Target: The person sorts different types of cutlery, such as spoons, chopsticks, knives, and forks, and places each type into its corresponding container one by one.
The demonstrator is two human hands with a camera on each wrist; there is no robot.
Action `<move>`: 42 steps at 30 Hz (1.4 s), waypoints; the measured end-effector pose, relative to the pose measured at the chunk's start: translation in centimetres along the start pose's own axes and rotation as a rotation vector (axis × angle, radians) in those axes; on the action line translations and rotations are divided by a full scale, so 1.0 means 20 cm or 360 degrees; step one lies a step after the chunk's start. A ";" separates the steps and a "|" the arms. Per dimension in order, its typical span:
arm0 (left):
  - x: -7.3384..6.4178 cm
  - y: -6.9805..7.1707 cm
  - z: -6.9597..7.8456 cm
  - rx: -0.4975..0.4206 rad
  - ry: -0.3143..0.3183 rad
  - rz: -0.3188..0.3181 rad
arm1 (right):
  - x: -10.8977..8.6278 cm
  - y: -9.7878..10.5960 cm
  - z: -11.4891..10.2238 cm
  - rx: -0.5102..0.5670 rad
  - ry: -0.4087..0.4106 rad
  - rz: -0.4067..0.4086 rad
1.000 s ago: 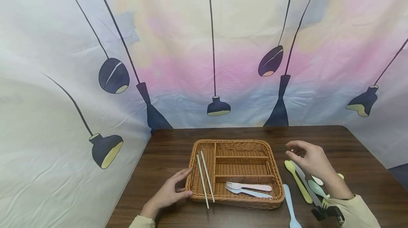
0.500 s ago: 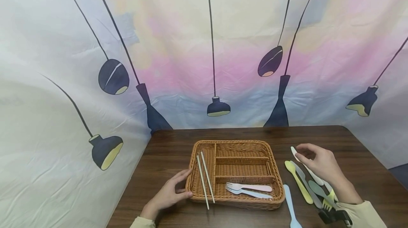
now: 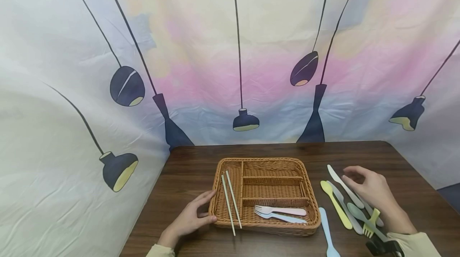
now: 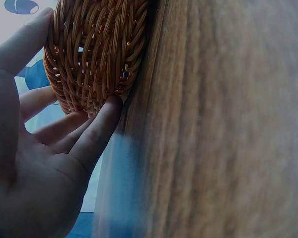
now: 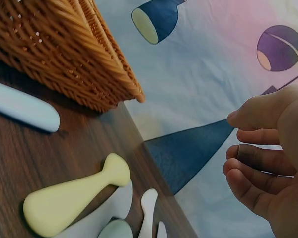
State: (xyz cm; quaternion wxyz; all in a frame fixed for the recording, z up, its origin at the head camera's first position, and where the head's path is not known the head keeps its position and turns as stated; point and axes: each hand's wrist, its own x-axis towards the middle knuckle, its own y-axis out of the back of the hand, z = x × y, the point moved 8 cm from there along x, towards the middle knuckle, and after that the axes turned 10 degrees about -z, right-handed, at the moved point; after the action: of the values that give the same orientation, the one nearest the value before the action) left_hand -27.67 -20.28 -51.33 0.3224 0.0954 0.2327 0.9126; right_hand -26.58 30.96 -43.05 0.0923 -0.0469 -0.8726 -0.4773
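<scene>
My left hand (image 3: 191,217) rests at the left end of a wicker basket (image 3: 278,229), fingers and thumb spread against the weave. My right hand (image 3: 375,191) hovers beside a white knife (image 3: 346,187), its fingers loosely bent around nothing. Two pale chopsticks (image 3: 228,205) lean over the front rim from the left compartment. In the front right compartment lie a pink-handled fork (image 3: 292,211) and a light blue fork (image 3: 292,220). By the right hand lie a yellow spoon (image 3: 338,207), a grey knife (image 3: 346,209), a green spoon (image 3: 363,218) and a yellow fork (image 3: 368,231).
A light blue spoon (image 3: 326,227) lies by the basket's front right corner. Another pale handle (image 3: 377,222) is partly covered by the yellow fork. The dark wooden table (image 3: 201,161) ends at a curtain (image 3: 201,121) printed with lamps.
My right hand has moved to the right, away from the white knife, which now shows in full. The left hand and the basket have stayed in place.
</scene>
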 end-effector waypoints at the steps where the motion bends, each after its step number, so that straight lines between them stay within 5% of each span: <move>1: 0.00 0.00 0.00 -0.0002 -0.0003 -0.0001 | 0.00 0.00 0.01 -0.0006 -0.0016 -0.0007; 42: 0.00 0.00 -0.01 0.0008 0.0006 -0.0010 | -0.12 0.00 0.44 -0.0164 -0.0502 -0.0298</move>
State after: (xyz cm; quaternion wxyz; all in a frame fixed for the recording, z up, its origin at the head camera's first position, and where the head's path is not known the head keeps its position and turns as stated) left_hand -27.71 -20.30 -51.46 0.3244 0.0937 0.2358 0.9112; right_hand -25.30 38.36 -48.27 -0.0930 -0.0444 -0.8513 -0.5145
